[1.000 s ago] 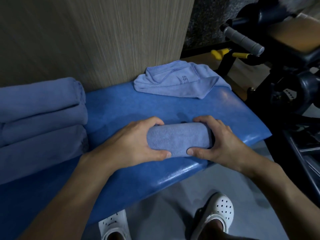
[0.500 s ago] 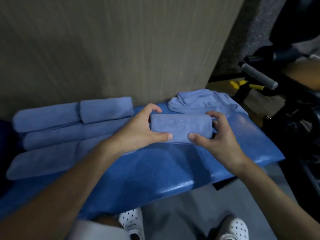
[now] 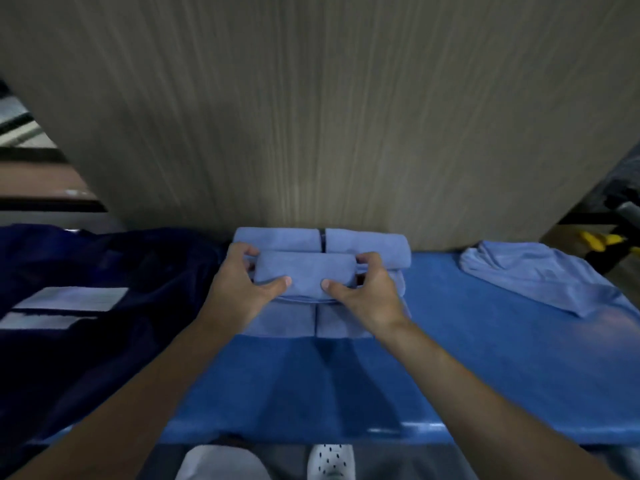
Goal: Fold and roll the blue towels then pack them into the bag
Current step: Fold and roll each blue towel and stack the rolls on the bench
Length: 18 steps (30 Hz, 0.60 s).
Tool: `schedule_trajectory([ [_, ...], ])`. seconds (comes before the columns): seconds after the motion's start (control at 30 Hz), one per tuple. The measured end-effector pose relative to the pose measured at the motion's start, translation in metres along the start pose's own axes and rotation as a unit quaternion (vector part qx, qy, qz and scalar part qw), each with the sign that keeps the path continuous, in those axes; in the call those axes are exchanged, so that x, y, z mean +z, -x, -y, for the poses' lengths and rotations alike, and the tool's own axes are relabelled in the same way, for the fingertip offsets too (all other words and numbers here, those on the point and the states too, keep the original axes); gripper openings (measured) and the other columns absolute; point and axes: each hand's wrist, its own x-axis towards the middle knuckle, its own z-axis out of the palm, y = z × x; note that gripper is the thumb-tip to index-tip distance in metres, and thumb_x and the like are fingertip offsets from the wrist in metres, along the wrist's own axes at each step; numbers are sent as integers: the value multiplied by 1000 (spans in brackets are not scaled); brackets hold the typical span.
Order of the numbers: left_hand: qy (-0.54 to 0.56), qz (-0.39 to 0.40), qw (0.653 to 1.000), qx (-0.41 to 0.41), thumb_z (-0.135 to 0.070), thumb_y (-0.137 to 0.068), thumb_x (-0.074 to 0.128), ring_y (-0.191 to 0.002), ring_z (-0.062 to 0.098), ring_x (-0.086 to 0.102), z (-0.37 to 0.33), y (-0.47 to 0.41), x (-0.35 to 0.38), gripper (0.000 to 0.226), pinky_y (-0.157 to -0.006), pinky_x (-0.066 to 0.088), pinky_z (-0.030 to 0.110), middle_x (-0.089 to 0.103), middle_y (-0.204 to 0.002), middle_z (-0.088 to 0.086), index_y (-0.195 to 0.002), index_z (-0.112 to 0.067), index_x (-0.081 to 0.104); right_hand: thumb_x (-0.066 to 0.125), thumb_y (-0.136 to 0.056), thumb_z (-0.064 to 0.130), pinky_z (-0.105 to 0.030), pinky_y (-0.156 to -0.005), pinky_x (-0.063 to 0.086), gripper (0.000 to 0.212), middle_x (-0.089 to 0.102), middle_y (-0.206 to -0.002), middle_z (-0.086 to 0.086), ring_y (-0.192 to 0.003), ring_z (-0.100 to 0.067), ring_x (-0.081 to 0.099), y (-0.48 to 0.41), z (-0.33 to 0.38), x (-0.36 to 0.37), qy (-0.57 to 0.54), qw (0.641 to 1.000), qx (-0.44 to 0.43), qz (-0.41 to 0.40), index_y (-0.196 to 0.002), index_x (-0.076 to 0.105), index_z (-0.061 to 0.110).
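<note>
Hands: 2, left hand (image 3: 242,292) and right hand (image 3: 367,296). Rolled towels countable: 5. That is held roll (image 3: 306,277) gripped between both hands, far-left roll (image 3: 277,239) and far-right roll (image 3: 367,245) just beyond the hands, near-left roll (image 3: 280,322) and near-right roll (image 3: 343,322) on the wrist side; any beneath the held one are hidden. Loose towel (image 3: 536,275): 1, well right of the right hand; dark bag (image 3: 104,265): 1, left of the left hand; white shoe (image 3: 330,459): 1.

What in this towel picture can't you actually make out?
All in the head view.
Middle of the stack: covered by the held roll, left hand and right hand.
The dark bag: cut by the left edge, too dim to find its opening.
The loose towel: blurred, any print unreadable.
</note>
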Motion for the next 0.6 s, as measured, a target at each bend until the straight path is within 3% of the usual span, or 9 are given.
schedule_trajectory([
  [0.13, 7, -8, 1000, -24, -19, -76, 83, -87, 7, 58, 20, -6, -16, 53, -70, 48, 23, 56, -98, -7, -114, -16, 46, 79, -79, 28, -5, -57, 42, 44, 53, -82, 12, -72, -1, 52, -8, 6, 28, 41, 999, -13, 7, -104, 45, 18],
  [0.33, 0, -29, 999, -27, -17, -80, 80, -81, 3, 58, 34, -7, -23, 48, -60, 44, 19, 56, -93, -10, -112, -18, 45, 78, -81, 33, -6, -60, 44, 48, 54, -87, 12, -78, -4, 53, -9, 6, 46, 82, 996, -27, 27, -114, 48, 15],
  [0.4, -13, -25, 999, -19, -17, -82, 77, -82, 4, 59, 39, -6, -24, 45, -59, 43, 15, 55, -94, -10, -113, -20, 45, 76, -81, 41, -12, -73, 46, 51, 56, -89, 12, -84, -8, 57, -8, 4, 50, 128, 991, -28, 21, -117, 49, 16],
  [0.47, -43, -17, 999, -2, -21, -84, 75, -91, 10, 59, 44, -5, -24, 42, -69, 47, 19, 57, -100, -5, -115, -24, 47, 70, -80, 52, -30, -89, 38, 53, 58, -96, 12, -97, -14, 58, -8, 4, 52, 210, 977, -33, 5, -117, 47, 22],
  [0.53, -76, -11, 997, 12, -24, -85, 74, -102, 14, 55, 48, -5, -23, 40, -82, 47, 26, 55, -113, -1, -118, -28, 51, 66, -81, 58, -33, -88, 29, 53, 59, -105, 12, -103, -14, 56, -6, 5, 52, 214, 976, -39, -16, -118, 45, 27],
  [0.6, -89, -3, 996, 11, -23, -86, 73, -106, 13, 52, 48, -6, -23, 37, -85, 42, 25, 52, -119, 0, -118, -28, 55, 62, -83, 58, -36, -90, 30, 52, 59, -109, 10, -103, -14, 55, -4, 4, 51, 224, 972, -70, -23, -124, 43, 31],
])
